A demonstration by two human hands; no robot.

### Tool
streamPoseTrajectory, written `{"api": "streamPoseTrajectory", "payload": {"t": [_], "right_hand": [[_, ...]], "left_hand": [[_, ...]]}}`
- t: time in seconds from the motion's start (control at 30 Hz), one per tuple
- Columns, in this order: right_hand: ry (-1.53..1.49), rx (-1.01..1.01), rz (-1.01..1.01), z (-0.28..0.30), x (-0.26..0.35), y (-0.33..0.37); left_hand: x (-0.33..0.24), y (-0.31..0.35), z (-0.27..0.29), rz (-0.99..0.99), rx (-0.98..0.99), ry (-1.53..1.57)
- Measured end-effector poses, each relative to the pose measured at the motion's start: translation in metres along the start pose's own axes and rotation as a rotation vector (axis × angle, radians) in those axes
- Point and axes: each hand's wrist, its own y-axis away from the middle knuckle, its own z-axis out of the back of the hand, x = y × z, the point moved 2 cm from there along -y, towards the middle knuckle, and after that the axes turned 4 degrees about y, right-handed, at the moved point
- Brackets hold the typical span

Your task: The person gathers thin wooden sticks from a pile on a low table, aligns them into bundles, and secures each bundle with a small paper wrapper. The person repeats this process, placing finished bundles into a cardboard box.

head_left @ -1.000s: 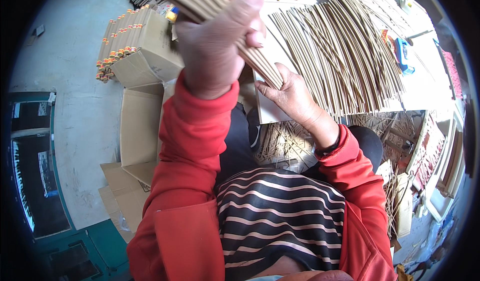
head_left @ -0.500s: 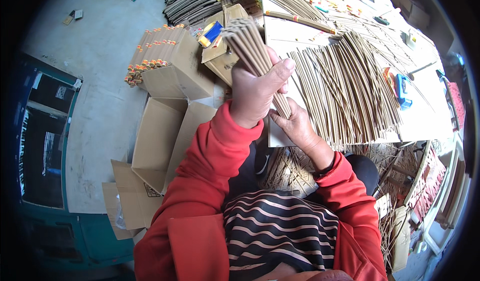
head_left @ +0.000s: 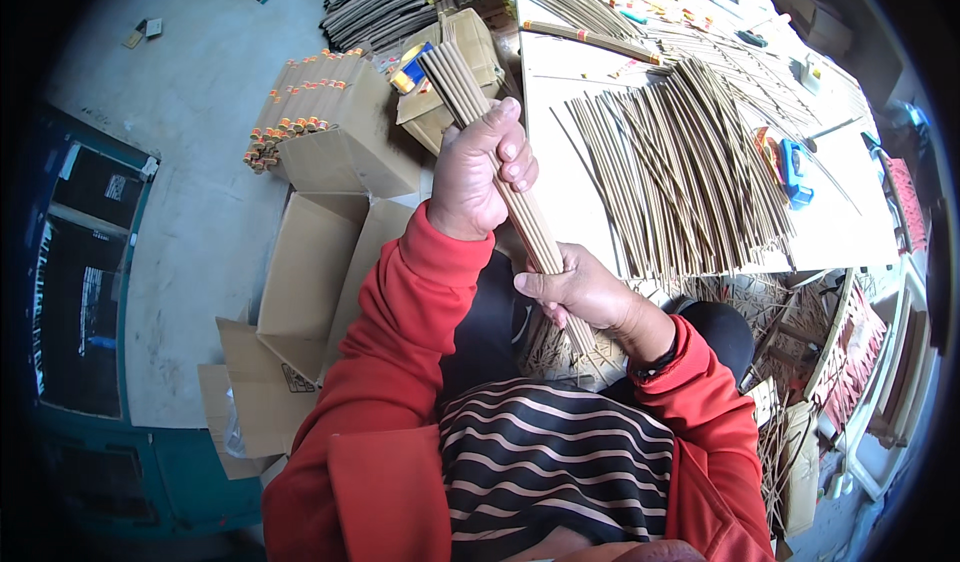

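A bundle of long brown incense sticks (head_left: 530, 228) is held at a slant in front of me, its upper end toward the far left. My left hand (head_left: 475, 180) is wrapped round its upper half, thumb over the front. Lower down, my right hand (head_left: 588, 290) grips the same bundle, thumb across it, and the lower ends stick out below. To the right, many loose incense sticks (head_left: 680, 177) lie spread side by side on the white tabletop (head_left: 850, 212). A blue tape dispenser (head_left: 796, 174) sits at their right side.
On the left stands an open cardboard box (head_left: 308, 272). Behind it, bundles with orange bands (head_left: 305, 102) are stacked beside another carton (head_left: 365, 152). A wrapped bundle (head_left: 590, 42) lies along the table's far left part. Scattered broken sticks (head_left: 785, 332) lie below the table's near edge.
The bundle has come lower and nearer to me, still in both hands. Its top end no longer points so much toward me, and my right hand has moved down with it.
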Motion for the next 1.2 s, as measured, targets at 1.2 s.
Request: {"api": "streamPoseTrajectory", "payload": {"t": [1.2], "right_hand": [[-0.097,-0.204,-0.377,0.037,-0.032,-0.017]], "left_hand": [[0.056,-0.053,0.093,0.124,-0.386,0.084]]}}
